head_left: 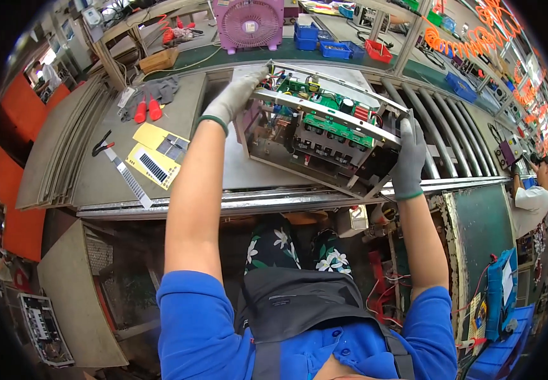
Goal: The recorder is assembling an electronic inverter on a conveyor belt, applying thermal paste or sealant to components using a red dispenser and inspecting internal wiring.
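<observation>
Presently, the open metal chassis (274, 144) is at the front of the workbench (97, 180), set obliquely, between the two gloved hands; green circuit boards (339, 131) are exposed within its frame. The left hand (239, 98) grips the rear left corner of the chassis; its fingers are close together and bent over the corner, and the thumb position cannot be determined. The right hand (408, 158) lies against the right end; its fingers point away from the wearer and appear together; whether they pinch the frame cannot be determined. Left of the chassis lie yellow sheets (149, 135) and two red-handled tools (154, 109); the roller conveyor (442, 126) adjoins on the right; a purple fan (250, 26) stands behind.
</observation>
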The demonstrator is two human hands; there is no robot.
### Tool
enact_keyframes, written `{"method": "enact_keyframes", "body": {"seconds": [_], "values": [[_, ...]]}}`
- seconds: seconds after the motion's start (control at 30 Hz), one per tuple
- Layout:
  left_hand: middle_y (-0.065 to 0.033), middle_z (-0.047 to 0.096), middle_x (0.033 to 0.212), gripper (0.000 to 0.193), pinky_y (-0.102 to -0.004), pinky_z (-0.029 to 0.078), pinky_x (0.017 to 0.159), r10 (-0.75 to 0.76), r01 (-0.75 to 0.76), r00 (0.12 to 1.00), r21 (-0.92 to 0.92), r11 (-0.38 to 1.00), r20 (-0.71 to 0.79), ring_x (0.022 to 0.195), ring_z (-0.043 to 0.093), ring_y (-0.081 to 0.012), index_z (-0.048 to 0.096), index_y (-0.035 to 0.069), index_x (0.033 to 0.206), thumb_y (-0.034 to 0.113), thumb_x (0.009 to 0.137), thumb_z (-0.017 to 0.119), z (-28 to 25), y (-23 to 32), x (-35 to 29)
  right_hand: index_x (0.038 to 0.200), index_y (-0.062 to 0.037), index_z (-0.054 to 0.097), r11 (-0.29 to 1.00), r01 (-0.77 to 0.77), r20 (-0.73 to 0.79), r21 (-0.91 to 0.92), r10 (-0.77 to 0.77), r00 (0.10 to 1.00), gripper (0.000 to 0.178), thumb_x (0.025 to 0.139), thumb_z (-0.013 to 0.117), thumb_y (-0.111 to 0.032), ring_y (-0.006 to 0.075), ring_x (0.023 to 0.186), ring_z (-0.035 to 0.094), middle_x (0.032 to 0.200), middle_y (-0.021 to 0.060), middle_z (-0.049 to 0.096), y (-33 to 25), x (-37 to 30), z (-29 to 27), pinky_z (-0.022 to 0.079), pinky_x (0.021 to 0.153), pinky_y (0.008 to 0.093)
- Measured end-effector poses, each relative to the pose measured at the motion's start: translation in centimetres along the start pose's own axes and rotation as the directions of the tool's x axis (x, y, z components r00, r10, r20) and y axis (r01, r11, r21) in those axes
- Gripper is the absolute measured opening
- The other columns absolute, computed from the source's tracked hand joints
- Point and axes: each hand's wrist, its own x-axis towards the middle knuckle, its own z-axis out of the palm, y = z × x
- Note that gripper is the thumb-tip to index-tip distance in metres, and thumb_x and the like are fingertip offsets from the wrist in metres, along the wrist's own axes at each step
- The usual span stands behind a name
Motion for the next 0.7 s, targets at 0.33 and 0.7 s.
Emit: {"method": "enact_keyframes", "body": {"seconds": [0.33, 0.7], "values": [[-0.0264, 0.056, 0.134, 0.047, -0.0466, 0.044, 0.102, 0.065, 0.048, 0.906, 0.254, 0.966, -0.419, 0.123, 0.055, -0.0407, 0.054, 0.002, 0.135, 0.031, 0.099, 0.052, 3.5, -1.9, -2.5, 0.126, 0.0027, 0.064, 0.982, 0.074, 0.311, 0.173, -0.126, 0.942, 0.04, 0.095, 0.057, -0.021, 0.0178, 0.11, 0.06, 0.121, 0.007, 0.065, 6.2, 7.4, -3.6, 0.044, 0.1, 0.0344], [-0.0171, 0.058, 0.134, 0.051, -0.0512, 0.042, 0.103, 0.204, 0.535, 0.769, 0.785, 0.312, -0.606, 0.123, 0.055, -0.0343, 0.057, 0.01, 0.136, 0.031, 0.09, 0.061, -15.9, -17.3, -28.6, 0.118, -0.0025, 0.063, 0.432, 0.88, 0.72, -0.198, -0.545, 0.43, 0.043, 0.075, 0.068, -0.002, 0.0334, 0.115, 0.06, 0.121, 0.0157, 0.063, -4.4, -7.2, 9.7, 0.049, 0.097, 0.0438]]}}
